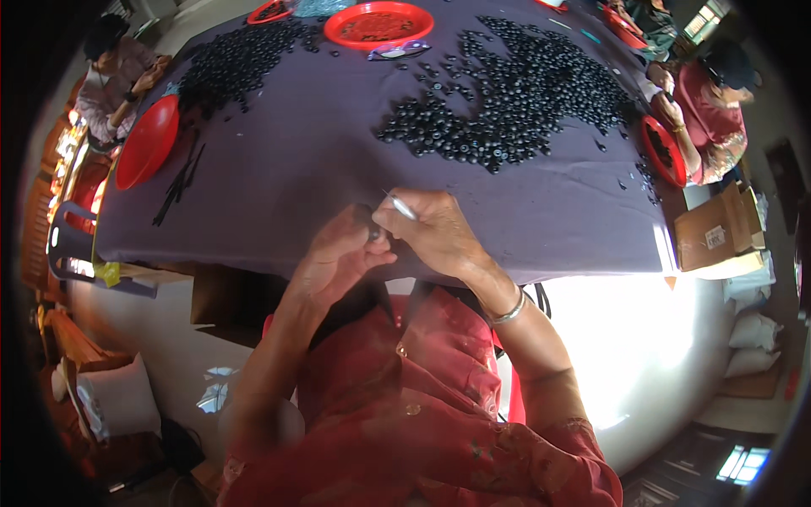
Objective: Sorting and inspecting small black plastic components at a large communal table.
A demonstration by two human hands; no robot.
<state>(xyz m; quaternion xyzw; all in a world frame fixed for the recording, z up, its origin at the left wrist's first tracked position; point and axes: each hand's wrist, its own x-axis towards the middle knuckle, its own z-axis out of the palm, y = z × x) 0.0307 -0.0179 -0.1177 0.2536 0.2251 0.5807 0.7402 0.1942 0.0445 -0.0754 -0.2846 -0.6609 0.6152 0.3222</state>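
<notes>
Over the near edge of the purple-covered table, my two hands meet in front of my chest. My left hand has its fingers closed round a small round black piece. In my right hand is a slim tool with a whitish handle, pinched between thumb and fingers; its thin pointed end sticks out up and to the left. The fingertips of both hands are close together and partly hide the piece. Farther off lies a wide spread of similar glossy black pieces.
A second heap of black pieces lies at the far left. Red basins stand at the left, back and right. Thin black strips lie on the left. Co-workers sit at both sides. A cardboard box stands at the right.
</notes>
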